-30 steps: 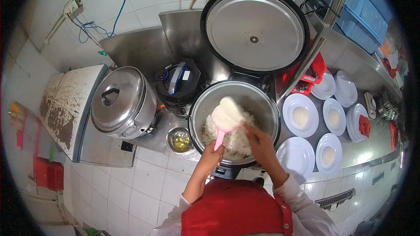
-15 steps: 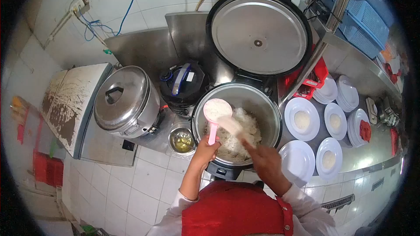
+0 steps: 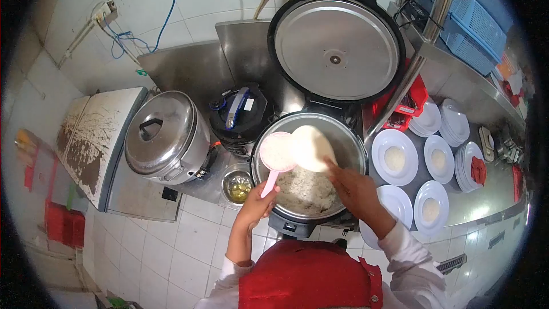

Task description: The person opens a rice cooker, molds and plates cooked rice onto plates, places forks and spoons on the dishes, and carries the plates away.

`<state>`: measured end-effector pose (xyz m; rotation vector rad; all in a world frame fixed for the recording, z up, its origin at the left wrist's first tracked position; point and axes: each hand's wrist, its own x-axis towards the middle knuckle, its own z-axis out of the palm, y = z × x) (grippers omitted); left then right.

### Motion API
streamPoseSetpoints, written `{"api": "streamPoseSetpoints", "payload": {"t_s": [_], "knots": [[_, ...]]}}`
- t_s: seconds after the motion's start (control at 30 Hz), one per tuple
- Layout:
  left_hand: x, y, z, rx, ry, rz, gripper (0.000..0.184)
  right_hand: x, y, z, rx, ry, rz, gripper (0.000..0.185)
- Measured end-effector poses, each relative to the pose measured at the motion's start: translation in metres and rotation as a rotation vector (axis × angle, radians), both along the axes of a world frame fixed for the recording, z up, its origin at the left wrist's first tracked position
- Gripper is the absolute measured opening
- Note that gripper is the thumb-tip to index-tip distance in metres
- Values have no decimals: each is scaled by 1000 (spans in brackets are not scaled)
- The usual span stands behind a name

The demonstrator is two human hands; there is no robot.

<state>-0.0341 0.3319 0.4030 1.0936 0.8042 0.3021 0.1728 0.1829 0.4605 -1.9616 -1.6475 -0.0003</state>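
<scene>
My left hand (image 3: 254, 203) is closed round the handle of a pink scoop (image 3: 270, 181), whose round bowl is filled with white rice (image 3: 277, 150). A cream-coloured rice paddle (image 3: 310, 147) is gripped in my right hand (image 3: 357, 194). The paddle's broad blade is up against the right side of the scoop's bowl. Both tools are above the open rice cooker (image 3: 345, 135), which holds cooked rice (image 3: 309, 193) in its lower part. The paddle's handle is mostly hidden by my right fingers.
The cooker's lid (image 3: 336, 40) stands raised behind. To the left are a black pot with a blue handle (image 3: 237, 109), a lidded steel pot (image 3: 166, 137) and a small metal bowl (image 3: 237, 183). White plates (image 3: 394, 174), several bearing rice portions, lie right, below blue baskets (image 3: 472, 40).
The paddle has risen and turned, its blade now broad-side to view beside the scoop. My left hand and the scoop have shifted slightly left; my right hand has moved slightly right.
</scene>
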Motion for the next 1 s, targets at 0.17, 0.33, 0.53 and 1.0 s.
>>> {"api": "streamPoseSetpoints", "payload": {"t_s": [0.17,0.33,0.53,1.0], "knots": [[-6,-6,3,1,-8,-58,21,34,10,-23,-38,30,-269,41],[-14,1,-4,89,41,-217,22,22,30,14,-39,51,-17,37],[-8,-21,15,-5,50,-190,19,94,-34,30,119,203,-90,41],[72,-128,27,-175,-52,-168,28,398,-142,-124,25,128,-1007,30]]}}
